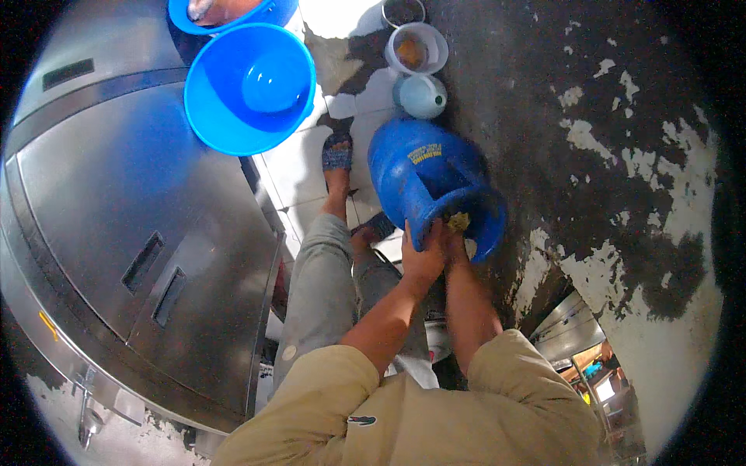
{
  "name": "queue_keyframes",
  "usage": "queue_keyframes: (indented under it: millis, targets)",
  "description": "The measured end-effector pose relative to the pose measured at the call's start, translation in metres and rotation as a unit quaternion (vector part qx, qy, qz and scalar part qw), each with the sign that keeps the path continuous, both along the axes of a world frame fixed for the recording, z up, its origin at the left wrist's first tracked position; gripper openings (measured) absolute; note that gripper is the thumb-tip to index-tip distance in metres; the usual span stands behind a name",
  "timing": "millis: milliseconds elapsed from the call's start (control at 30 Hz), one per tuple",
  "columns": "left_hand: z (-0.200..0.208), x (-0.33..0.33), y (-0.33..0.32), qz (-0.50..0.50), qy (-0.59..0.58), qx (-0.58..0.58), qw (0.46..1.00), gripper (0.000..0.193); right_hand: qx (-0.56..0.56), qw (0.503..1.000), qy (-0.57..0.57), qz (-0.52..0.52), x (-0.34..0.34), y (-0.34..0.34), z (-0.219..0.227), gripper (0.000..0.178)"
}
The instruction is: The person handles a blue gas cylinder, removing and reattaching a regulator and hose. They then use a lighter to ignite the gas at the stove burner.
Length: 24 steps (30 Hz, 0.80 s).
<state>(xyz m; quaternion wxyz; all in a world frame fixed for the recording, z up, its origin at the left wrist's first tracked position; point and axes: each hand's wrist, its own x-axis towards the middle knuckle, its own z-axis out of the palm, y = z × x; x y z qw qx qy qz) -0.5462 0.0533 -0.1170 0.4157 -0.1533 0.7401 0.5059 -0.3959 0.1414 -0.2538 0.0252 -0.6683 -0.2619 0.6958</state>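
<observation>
A blue gas cylinder [396,167] leans in front of me, its collar turned toward my body. My left hand [422,258] is closed on the near left edge of that collar. Right beside it, my right hand [449,242] reaches into the collar opening, close to a yellowish, brass-looking fitting [458,221]. The fingers of the right hand are mostly hidden, so what they touch is unclear.
Beyond the cylinder stand a pale rounded container [420,96] and a white bucket [417,48]. A blue basin [250,89] is at the far left, near a steel cabinet [116,202]. A dark wall with peeling paint [544,179] rises on the right.
</observation>
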Motion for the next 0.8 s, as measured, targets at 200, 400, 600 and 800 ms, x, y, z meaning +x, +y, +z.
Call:
queue_keyframes:
  millis: [200, 400, 600, 800]
  targets:
    - [-0.012, 0.017, -0.003, 0.004, -0.109, -0.018, 0.994, 0.073, 0.038, 0.999, -0.012, 0.017, 0.001, 0.002, -0.003, 0.041]
    - [-0.016, 0.008, -0.011, -0.048, -0.046, 0.013, 0.998, 0.057, 0.06, 0.997, -0.032, 0.031, 0.006, 0.01, -0.004, 0.043]
    - [-0.02, -0.002, -0.019, -0.07, -0.005, 0.054, 0.996, 0.039, 0.089, 0.993, -0.071, 0.04, 0.019, 0.018, -0.001, 0.045]
    - [-0.03, 0.0, -0.024, -0.129, 0.03, 0.094, 0.987, 0.036, 0.129, 0.983, -0.125, 0.047, 0.044, 0.023, -0.011, 0.047]
